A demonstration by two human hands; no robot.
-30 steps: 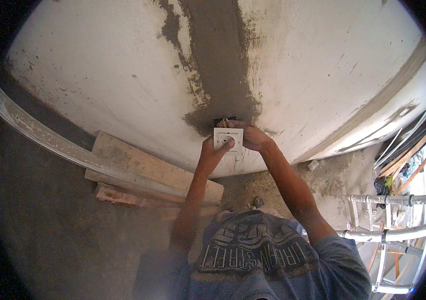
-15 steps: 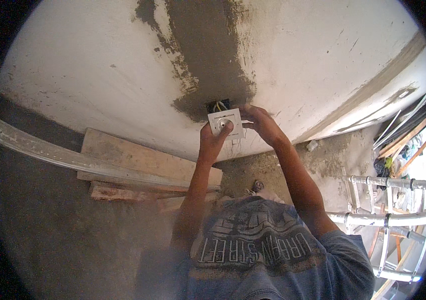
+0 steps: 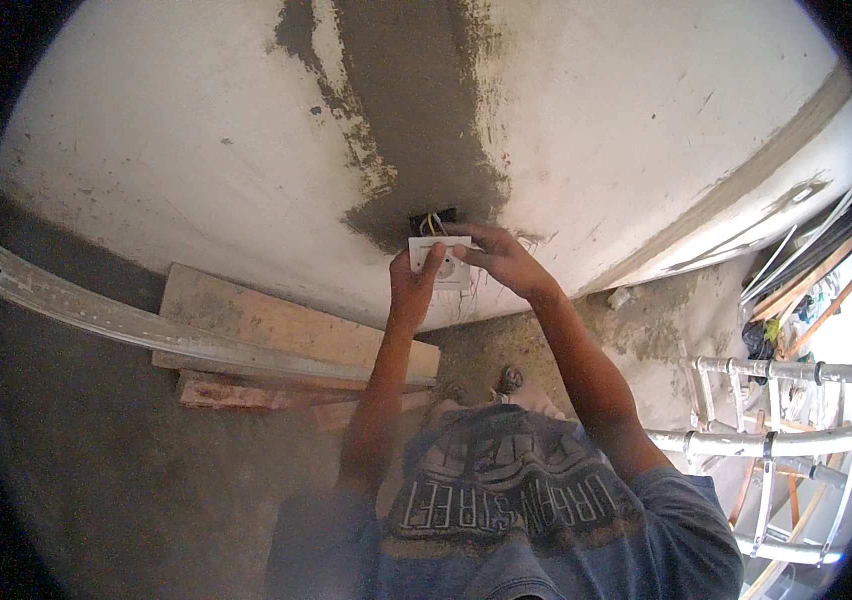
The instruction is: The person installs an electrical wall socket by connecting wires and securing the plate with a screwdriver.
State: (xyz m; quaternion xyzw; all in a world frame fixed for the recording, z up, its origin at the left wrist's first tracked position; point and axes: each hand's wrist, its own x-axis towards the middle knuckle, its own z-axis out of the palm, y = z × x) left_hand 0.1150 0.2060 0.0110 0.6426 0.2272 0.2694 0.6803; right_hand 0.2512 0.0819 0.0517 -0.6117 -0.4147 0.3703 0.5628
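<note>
A white square electrical wall plate with a round centre (image 3: 452,272) is held in front of the wall, just below a dark recessed box (image 3: 419,224). Yellowish and pale wires (image 3: 432,223) run out of the box toward the back of the plate. My left hand (image 3: 410,288) grips the plate's left side, thumb across its front. With my right hand (image 3: 514,264) I pinch the upper right edge, thumb in front and fingers above and behind. What the fingers touch behind the plate is hidden.
Grey mortar (image 3: 411,110) makes a strip down the white wall (image 3: 196,130). Wooden boards (image 3: 246,312) and a long metal profile (image 3: 66,300) lie at the left. A metal ladder (image 3: 736,440) stands at the lower right, with pipes and wood scraps (image 3: 836,260) behind it.
The plate has come slightly down and left and turned straighter. My left thumb has moved up from its centre to the upper edge, and my right thumb now presses its front.
</note>
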